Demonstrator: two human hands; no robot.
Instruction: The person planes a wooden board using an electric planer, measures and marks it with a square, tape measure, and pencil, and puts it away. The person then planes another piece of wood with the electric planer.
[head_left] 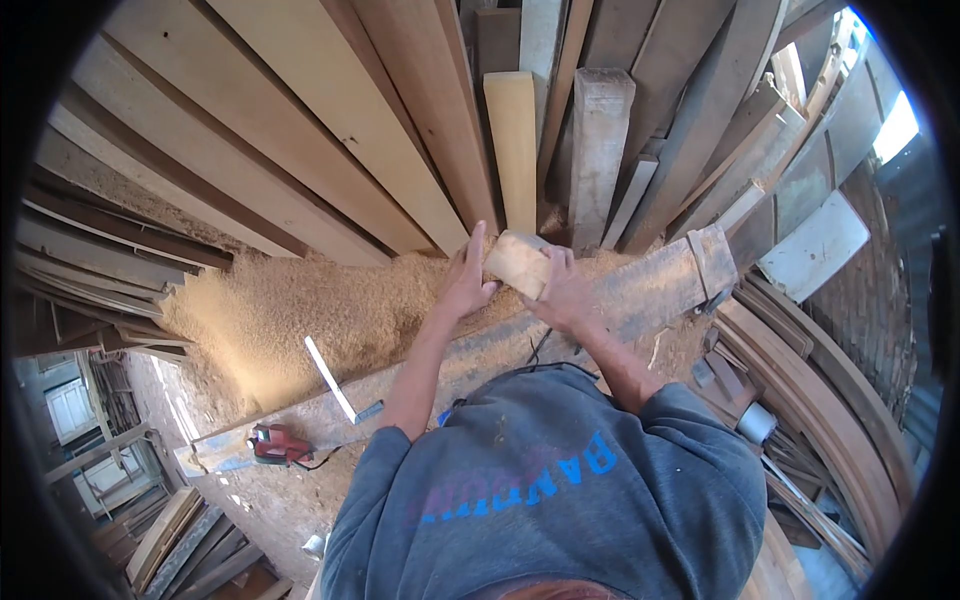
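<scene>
A pale wooden block (519, 262) is between my two hands, over the far edge of the long plank bench (640, 285). My left hand (468, 280) grips its left side, with the index finger stretched forward and the thumb against the near part. From the right, my right hand (562, 292) closes around the block's other side; some of its fingertips are hidden. On the bench left of my left forearm lies a try square (330, 380) with a light blade and a bluish handle. Farther left rests a red power tool (278, 445) with a black cord.
A large heap of sawdust (290, 310) lies along the bench's far side. Tall boards (330, 110) and posts (600, 140) lean beyond it. Stacked timber (830, 390) and a grey cylindrical object (756, 422) are at the right. More planks (190, 550) lie at lower left.
</scene>
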